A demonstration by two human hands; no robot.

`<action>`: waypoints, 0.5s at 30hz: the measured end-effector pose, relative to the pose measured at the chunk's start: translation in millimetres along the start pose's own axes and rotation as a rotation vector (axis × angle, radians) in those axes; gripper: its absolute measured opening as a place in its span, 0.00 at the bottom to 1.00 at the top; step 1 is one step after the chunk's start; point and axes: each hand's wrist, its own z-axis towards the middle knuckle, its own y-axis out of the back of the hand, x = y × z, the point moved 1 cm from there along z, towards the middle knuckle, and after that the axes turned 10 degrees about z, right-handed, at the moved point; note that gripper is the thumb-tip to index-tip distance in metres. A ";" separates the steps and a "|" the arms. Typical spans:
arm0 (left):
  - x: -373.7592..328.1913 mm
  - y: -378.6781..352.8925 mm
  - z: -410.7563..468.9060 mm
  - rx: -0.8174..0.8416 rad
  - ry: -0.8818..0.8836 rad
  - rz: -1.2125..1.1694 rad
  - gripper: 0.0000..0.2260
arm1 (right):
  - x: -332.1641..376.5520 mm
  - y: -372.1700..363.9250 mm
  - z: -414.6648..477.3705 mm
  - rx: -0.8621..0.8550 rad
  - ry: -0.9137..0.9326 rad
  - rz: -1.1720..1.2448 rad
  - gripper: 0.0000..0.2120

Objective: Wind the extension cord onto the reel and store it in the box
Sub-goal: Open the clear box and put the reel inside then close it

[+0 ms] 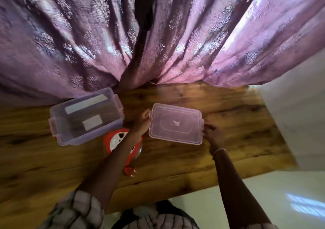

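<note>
Counts: one box, one lid, one reel, one plug, two hands.

One clear plastic storage box [88,135] is sitting open on the wooden worktop [175,158], at the far left, close to the pink patterned curtain [175,44] hanging behind. Two white label patches [92,122] are showing through its walls. Latch flaps are sticking out at its short ends.

One clear lid [175,123] is lying flat to the camera, right of the box and apart from it. Whether it is resting on the worktop or being held just above cannot be told.

The left hand [142,121] is gripping the lid's left short edge, fingers curled round the tab there. The right hand [210,130] is pinching the opposite short edge, fingers closed on it. One thin bracelet [219,150] is circling the right wrist.

One red cord reel [114,141] with a white face is lying on the worktop, just in front of the box and outside it. The left forearm is crossing over it and hiding most of its right half. One red plug [129,171] with two metal pins is poking out nearer the body. The wound cord itself is too blurred to make out.

A checked sleeve [79,209] is being cut off by the bottom edge.
</note>
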 end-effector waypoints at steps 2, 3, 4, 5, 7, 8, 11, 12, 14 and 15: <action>1.4 -11.1 -0.5 0.059 0.059 -0.023 0.27 | -5.4 -1.0 -2.6 0.005 0.024 -0.036 0.14; 4.8 -16.9 -0.1 0.075 0.075 -0.016 0.28 | -8.6 -0.4 -1.3 0.017 0.043 -0.062 0.13; 7.8 -21.1 1.5 0.078 0.083 -0.016 0.28 | -11.4 0.1 0.3 0.032 0.060 -0.085 0.13; 4.6 -23.0 -2.2 0.093 0.090 -0.025 0.29 | -12.0 0.2 0.3 0.040 0.070 -0.118 0.14; 2.9 -25.8 -4.1 0.104 0.081 -0.034 0.28 | -13.6 -0.5 1.8 0.046 0.095 -0.191 0.14; 1.1 -25.9 -5.8 0.104 0.061 -0.013 0.28 | -14.2 -2.7 3.4 0.044 0.119 -0.231 0.15; 8.1 -16.8 -13.5 -0.010 -0.017 0.061 0.23 | -6.8 -19.1 -4.1 0.008 0.244 -0.391 0.19; 14.6 -11.8 -17.3 -0.085 -0.052 0.057 0.20 | -2.9 -28.2 -11.2 -0.010 0.323 -0.441 0.18; 30.6 1.9 -32.6 -0.261 -0.115 0.022 0.12 | 4.5 -53.3 -30.9 0.018 0.478 -0.486 0.13; 42.4 9.6 -40.7 -0.357 -0.122 0.025 0.09 | 7.7 -69.0 -43.3 0.080 0.514 -0.478 0.10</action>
